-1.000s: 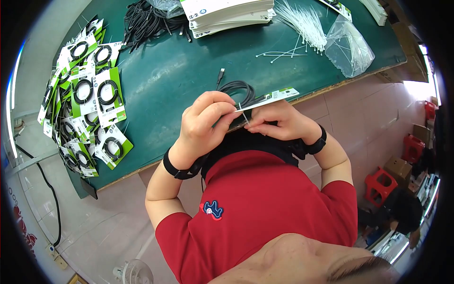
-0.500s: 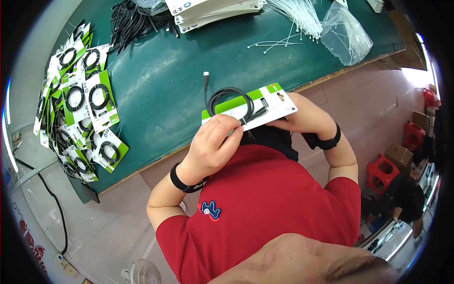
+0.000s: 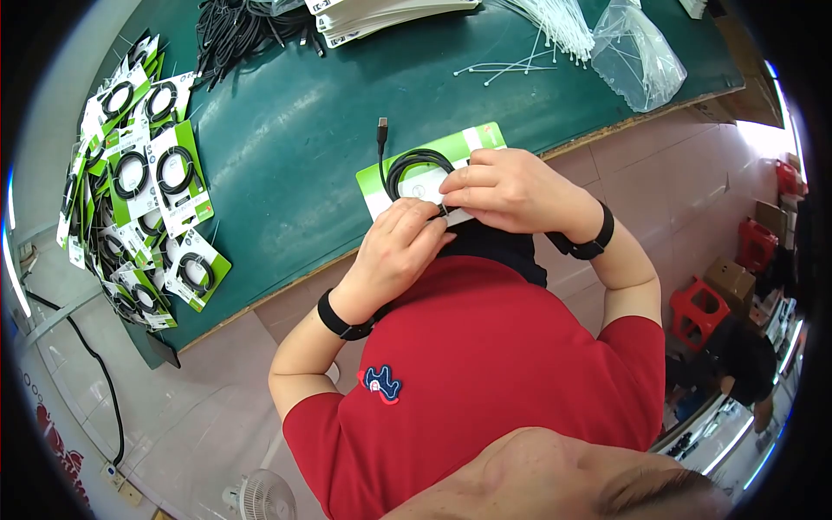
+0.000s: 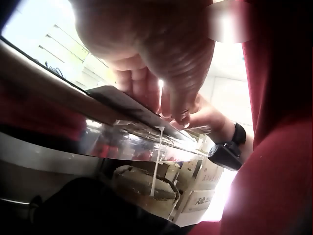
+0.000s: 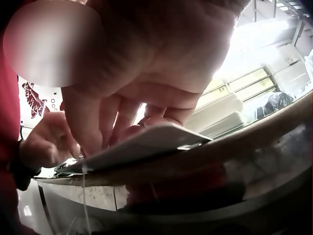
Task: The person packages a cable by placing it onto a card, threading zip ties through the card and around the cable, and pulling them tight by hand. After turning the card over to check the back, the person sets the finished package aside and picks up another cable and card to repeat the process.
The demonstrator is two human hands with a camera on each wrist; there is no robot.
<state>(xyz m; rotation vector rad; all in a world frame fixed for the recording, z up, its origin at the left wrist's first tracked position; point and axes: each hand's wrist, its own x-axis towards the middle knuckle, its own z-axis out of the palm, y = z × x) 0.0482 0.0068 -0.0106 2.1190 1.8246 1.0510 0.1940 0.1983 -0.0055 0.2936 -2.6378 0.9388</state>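
Cable [image 3: 393,173] lies in a black coil on a green-and-white card [image 3: 446,146] at the near edge of the table [image 3: 295,199], its plug [image 3: 382,132] poking past the coil; only the head view shows this plainly. The left hand [image 3: 396,251] grips the card's near side, fingers curled over it. The right hand [image 3: 511,191] reaches over the card, finger and thumb pinched together on the cable tie [image 4: 156,164] beside the left fingertips. Both wrist views catch what the head view hides: the tie's pale tail hanging beneath the card. The left wrist view adds cardboard boxes [image 4: 200,196]; the head view alone shows the packed cables [image 3: 178,173] heaped at the left.
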